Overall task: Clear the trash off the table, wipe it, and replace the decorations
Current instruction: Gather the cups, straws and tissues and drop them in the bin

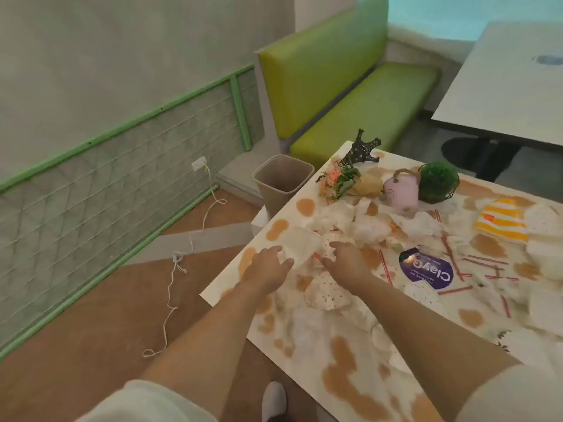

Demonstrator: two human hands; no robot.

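A flat white square paper napkin [300,245] lies near the left edge of the white table [231,287], which is blotched with brown spills. The left hand [268,268] has its fingers curled over the napkin's near edge, gripping it. The right hand [345,257] sits just right of it, fingers bent down onto a red-dotted crumpled wrapper [327,243]; whether it has truly closed on that wrapper I cannot tell.

This trash looks light, soft and easily crushed, some of it likely damp from the spills, so it should bunch into a fist; take each piece at a loose edge or scoop from above. The thin red-and-white paper straws [451,257], too many and too blurred to count, will likely roll and need pinching or sweeping together.

Further right lies one purple round sticker or lid [426,268]. At the far end stand four decorations: one dark Eiffel Tower model [362,147], one small pink flower bouquet [338,179], one pink rounded ornament [402,188], one green ball plant [438,181]. One yellow-and-white striped cloth [502,223] lies far right. One beige waste bin [283,179] stands on the floor just beyond the left edge.
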